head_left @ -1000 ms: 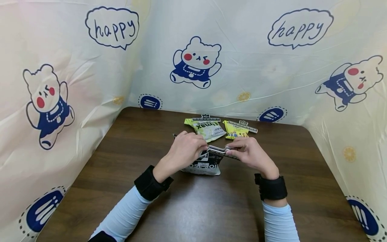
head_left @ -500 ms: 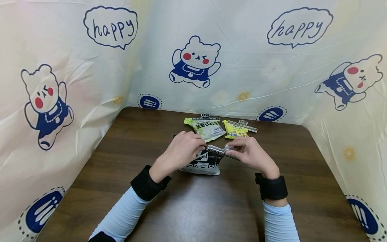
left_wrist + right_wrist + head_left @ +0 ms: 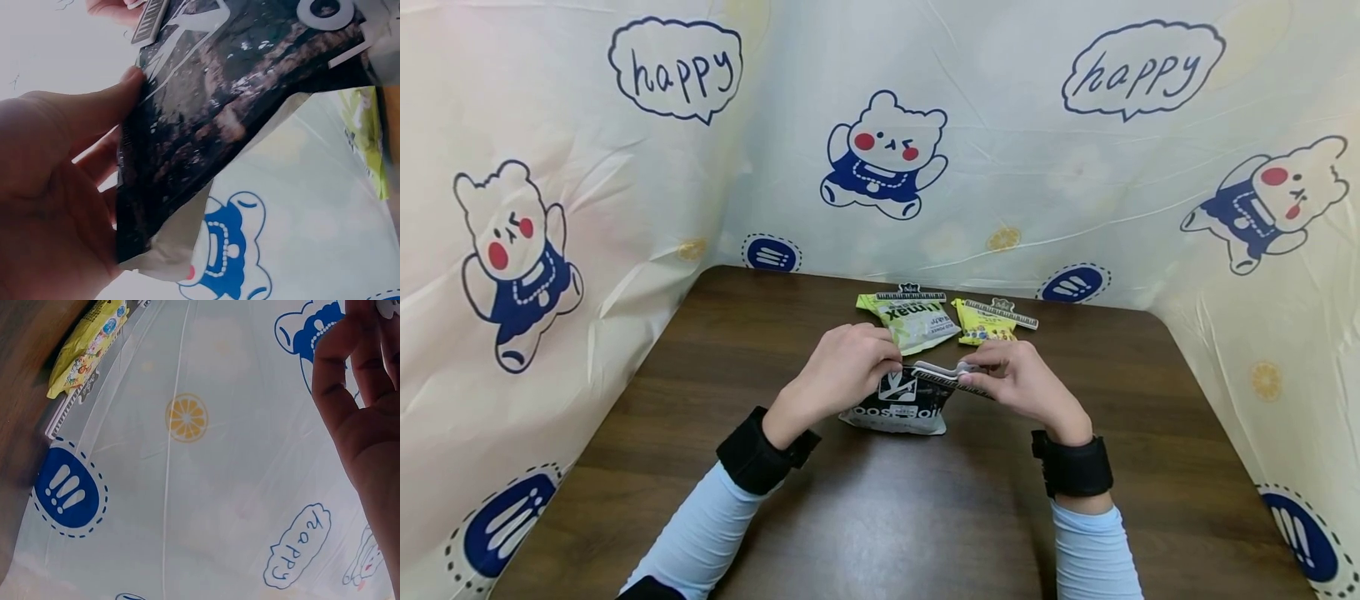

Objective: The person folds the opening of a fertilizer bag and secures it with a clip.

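A black snack bag [image 3: 901,412] with white lettering and a pale bottom stands at the middle of the table. My left hand [image 3: 842,367] pinches its top edge on the left, thumb on the near face and fingers behind, as the left wrist view shows. Across the right part of that edge lies a bag clip [image 3: 934,372], white with a black-and-white striped bar. The handle end of the clip is between the thumb and fingers of my right hand [image 3: 1028,379]. In the right wrist view only part of the right hand [image 3: 369,394] shows, at the upper right.
Behind the black bag lie a green snack bag [image 3: 917,323] and a smaller yellow bag [image 3: 983,323], each with a striped clip along its top. The brown table [image 3: 880,517] ends at a printed curtain [image 3: 1015,167] at the back and sides.
My left hand has slid a little left along the bag's top edge, away from the clip, uncovering more of the bag's front. The right hand stays in place on the clip.
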Action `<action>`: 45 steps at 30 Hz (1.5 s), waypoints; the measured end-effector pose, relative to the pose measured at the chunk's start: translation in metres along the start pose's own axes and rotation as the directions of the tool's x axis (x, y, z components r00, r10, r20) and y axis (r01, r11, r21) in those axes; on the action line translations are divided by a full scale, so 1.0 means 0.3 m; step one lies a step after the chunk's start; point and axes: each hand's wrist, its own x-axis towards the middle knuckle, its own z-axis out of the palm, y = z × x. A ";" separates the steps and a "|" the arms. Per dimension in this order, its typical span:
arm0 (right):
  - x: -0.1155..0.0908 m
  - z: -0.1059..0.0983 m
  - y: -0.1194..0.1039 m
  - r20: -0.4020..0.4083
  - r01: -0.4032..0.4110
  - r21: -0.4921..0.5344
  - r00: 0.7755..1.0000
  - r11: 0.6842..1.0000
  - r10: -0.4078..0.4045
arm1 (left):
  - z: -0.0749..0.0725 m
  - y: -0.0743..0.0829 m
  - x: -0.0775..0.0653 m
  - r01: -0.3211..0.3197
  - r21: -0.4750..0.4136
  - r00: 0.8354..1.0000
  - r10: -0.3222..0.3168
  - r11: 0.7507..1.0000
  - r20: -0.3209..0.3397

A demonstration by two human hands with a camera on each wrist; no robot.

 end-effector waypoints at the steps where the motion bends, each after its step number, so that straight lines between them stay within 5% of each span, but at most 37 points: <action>1: 0.000 0.002 0.000 -0.001 0.002 -0.001 1.000 1.000 -0.002 | 0.003 0.000 0.000 -0.005 0.000 1.000 0.005 1.000 -0.007; 12: 0.016 0.018 -0.012 -0.009 0.044 -0.008 0.999 0.999 -0.044 | 0.020 0.007 0.004 -0.036 -0.001 0.999 0.036 0.999 -0.020; 26: 0.018 0.024 -0.010 -0.005 -0.001 -0.045 1.000 0.999 0.001 | -0.031 -0.023 -0.011 0.025 0.047 0.999 -0.026 0.999 0.020; 33: 0.018 0.027 -0.007 -0.014 0.010 -0.042 1.000 0.999 -0.011 | -0.031 -0.038 -0.014 0.000 0.033 1.000 0.000 0.999 0.015; 45: 0.035 0.057 -0.006 -0.061 0.125 -0.059 0.990 0.990 -0.128 | -0.026 -0.026 -0.007 -0.015 0.028 1.000 0.015 0.999 0.005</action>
